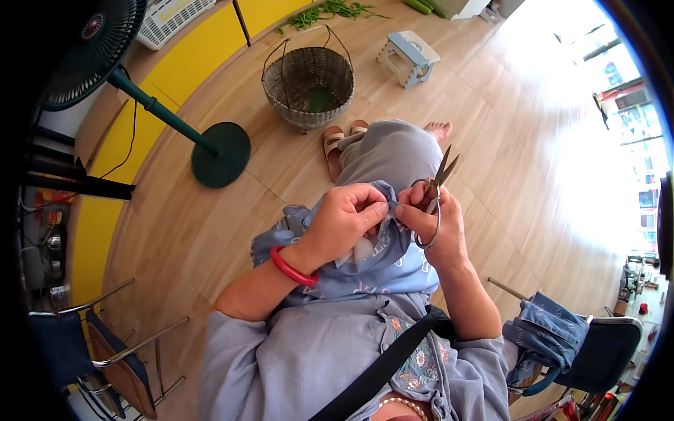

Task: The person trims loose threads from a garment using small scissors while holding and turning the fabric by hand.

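Observation:
Blue fabric with pale lettering (351, 277) lies bunched over my lap. My left hand (349, 214), with a red bangle (291, 266) on its wrist, pinches an edge of this cloth. Close beside it, my right hand (432, 217) pinches the same edge between thumb and finger. Scissors (442, 172) hang on my right hand by their handle loops, blades pointing up and slightly parted, away from the cloth. The fingertips of both hands nearly meet at the fabric edge.
A woven basket (309, 88) and a small folding stool (409, 57) stand on the floor ahead. The green fan's round base (220, 154) is at the left. Chairs flank me; blue cloth (547, 330) drapes over the right one. Green vegetables (330, 12) lie farther off.

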Demonstrator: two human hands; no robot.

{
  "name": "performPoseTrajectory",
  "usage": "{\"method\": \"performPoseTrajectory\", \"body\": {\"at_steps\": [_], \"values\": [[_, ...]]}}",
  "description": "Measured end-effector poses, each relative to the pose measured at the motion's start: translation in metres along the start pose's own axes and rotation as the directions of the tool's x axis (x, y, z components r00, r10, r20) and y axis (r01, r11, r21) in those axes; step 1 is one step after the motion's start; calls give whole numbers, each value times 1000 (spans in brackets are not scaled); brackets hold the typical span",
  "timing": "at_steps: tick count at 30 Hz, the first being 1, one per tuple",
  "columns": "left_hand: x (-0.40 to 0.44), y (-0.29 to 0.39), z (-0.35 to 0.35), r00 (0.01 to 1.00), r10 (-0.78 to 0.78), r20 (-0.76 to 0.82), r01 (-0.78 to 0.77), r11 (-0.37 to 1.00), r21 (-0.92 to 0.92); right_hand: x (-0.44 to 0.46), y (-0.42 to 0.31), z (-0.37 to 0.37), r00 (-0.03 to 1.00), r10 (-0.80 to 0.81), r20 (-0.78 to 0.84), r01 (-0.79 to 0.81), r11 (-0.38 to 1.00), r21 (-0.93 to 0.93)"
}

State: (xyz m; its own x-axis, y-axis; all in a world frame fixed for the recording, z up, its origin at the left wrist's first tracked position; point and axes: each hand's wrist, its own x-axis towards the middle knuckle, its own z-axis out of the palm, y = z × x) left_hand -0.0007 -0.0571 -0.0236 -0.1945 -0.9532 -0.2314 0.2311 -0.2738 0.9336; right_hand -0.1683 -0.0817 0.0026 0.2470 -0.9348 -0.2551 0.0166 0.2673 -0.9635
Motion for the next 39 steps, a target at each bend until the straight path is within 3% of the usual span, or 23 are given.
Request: {"method": "performPoseTrajectory", "body": {"at_steps": [2, 4, 7, 9, 12, 14, 15, 16, 18, 20, 22, 28, 39], "values": [[-2, -2, 2, 1000, 18, -17, -19, 1000, -19, 1, 5, 2, 999, -48, -12, 48, 997, 68], [-7, -8, 8, 947, 289, -143, -244, 932, 269, 1, 5, 5, 998, -45, -42, 49, 994, 101], [-6, -16, 11, 894, 409, -180, -360, 898, 254, 1, 5, 10, 995, -41, -93, 55, 987, 151], [-6, -18, 14, 888, 420, -190, -369, 895, 251, 0, 5, 9, 993, -40, -114, 59, 984, 167], [-6, -21, 15, 875, 436, -210, -378, 886, 268, -4, -2, 1, 997, 15, -75, -13, 999, 30], [-5, -21, 14, 868, 447, -215, -381, 878, 288, -13, -10, -7, 996, 85, -38, -90, 983, -158], [-4, -21, 15, 866, 454, -208, -390, 875, 286, -17, -3, -11, 999, -22, 28, 25, 994, -109], [-4, -21, 15, 865, 460, -201, -398, 872, 283, -23, 0, -16, 999, -20, 29, 23, 994, -110], [-3, -21, 15, 853, 485, -194, -423, 859, 287, -34, 5, -25, 953, -55, 297, 64, 998, -20], [-4, -22, 16, 841, 509, -183, -448, 846, 290, -41, 5, -26, 935, -14, 355, 27, 999, -33], [-4, -21, 17, 834, 514, -201, -440, 838, 322, -44, 1, -23, 880, 204, 429, -145, 975, -167], [-5, -21, 17, 794, 586, -164, -495, 778, 386, -41, 6, -25, 865, 275, 420, -191, 954, -231], [-6, -19, 17, 815, 554, -170, -469, 803, 367, -39, 9, -25, 885, 289, 366, -180, 935, -305]]}}
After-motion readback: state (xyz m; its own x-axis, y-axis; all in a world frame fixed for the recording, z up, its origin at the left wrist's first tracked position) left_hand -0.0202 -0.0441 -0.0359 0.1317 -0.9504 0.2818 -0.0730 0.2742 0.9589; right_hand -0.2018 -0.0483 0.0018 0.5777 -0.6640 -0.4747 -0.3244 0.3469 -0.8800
